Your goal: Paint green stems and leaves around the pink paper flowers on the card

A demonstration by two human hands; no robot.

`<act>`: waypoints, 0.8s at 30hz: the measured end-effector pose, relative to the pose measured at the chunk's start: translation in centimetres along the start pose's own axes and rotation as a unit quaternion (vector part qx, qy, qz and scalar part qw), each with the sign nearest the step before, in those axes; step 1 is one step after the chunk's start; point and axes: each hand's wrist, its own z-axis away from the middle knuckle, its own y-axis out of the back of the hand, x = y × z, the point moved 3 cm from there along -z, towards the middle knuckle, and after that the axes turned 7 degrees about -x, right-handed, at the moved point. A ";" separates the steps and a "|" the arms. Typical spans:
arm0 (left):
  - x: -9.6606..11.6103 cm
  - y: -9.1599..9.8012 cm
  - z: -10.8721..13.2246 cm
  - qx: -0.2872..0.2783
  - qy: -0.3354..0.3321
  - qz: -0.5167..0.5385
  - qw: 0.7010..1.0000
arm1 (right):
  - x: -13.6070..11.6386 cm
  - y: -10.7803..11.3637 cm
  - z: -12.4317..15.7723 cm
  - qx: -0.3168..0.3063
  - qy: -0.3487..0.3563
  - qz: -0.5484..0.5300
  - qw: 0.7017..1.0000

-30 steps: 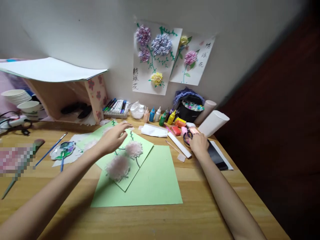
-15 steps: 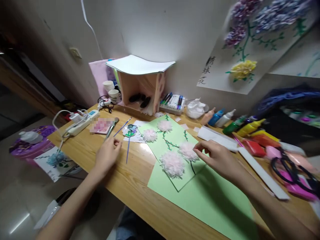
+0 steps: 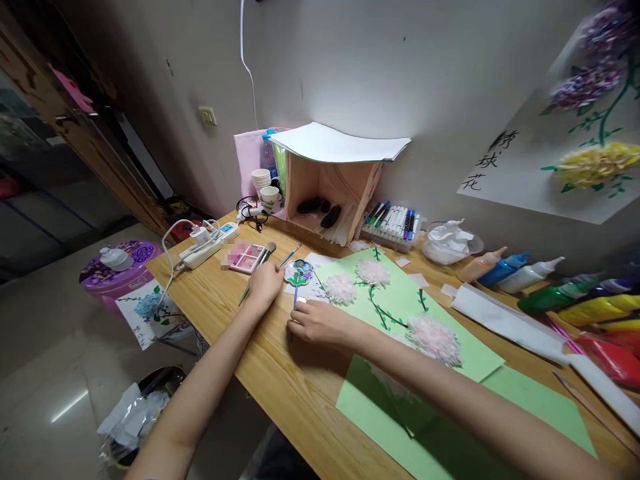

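A person leaned both bare arms over a wooden table, the two hands close together beside a small paint palette. The left hand was curled, its fingertips at the lower end of a blue paintbrush that lay slanting toward the box behind; whether they had closed on it could not be told. A thick brush ran beside and partly behind that same hand, next to a pink case whose left side was blurred.

The right hand, palm down with fingers half bent, covered the handle of a second paintbrush, the upper part of which reached onto the palette. How firmly the fingers held it could not be seen. The palette rested on a piece of white paper.

Under the right forearm, a green picture with fluffy pale pink flowers overlapped a larger green sheet. Behind stood an open box topped with white paper, a tray of markers, a clear bowl and a row of paint bottles. A power strip lay near the table's left end.
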 end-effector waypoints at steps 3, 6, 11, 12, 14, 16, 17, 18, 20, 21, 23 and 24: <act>0.1 -0.2 -1.3 -0.005 0.000 0.022 1.000 | 0.2 -0.8 -0.8 -0.008 0.028 0.008 1.000; 0.0 -0.4 -2.1 -0.007 -0.005 0.053 0.999 | 0.5 -0.9 -1.0 -0.012 0.053 0.017 0.998; -0.5 -0.8 -3.1 -0.019 -0.025 0.133 0.991 | 0.9 -0.4 -1.6 -0.002 0.090 0.028 0.996; -0.7 -0.8 -3.2 -0.025 -0.029 0.155 0.987 | 1.0 0.1 -1.4 0.012 0.092 0.032 0.995; -0.9 -0.9 -3.4 -0.039 -0.036 0.204 0.977 | 1.1 1.6 -0.4 0.074 0.083 0.049 0.993; -1.0 -0.6 -3.4 -0.040 -0.042 0.256 0.965 | 1.3 4.0 2.2 0.178 0.049 0.080 0.980; -1.1 -0.3 -3.4 -0.035 -0.043 0.280 0.958 | 1.3 5.3 3.9 0.219 0.025 0.092 0.971; -1.1 0.0 -3.4 -0.028 -0.046 0.305 0.951 | 1.4 6.7 6.0 0.258 -0.008 0.098 0.961; -1.0 0.7 -3.3 -0.018 -0.051 0.349 0.936 | 1.7 9.4 10.6 0.339 -0.117 0.076 0.930; -0.8 1.1 -3.2 -0.012 -0.054 0.368 0.928 | 1.9 10.6 13.1 0.382 -0.200 0.055 0.900; 0.0 1.7 -2.8 -0.004 -0.059 0.396 0.916 | 1.5 12.5 17.5 0.482 -0.275 0.071 0.829; 0.7 1.7 -2.5 -0.005 -0.064 0.410 0.910 | 1.3 13.1 19.4 0.523 -0.314 0.079 0.789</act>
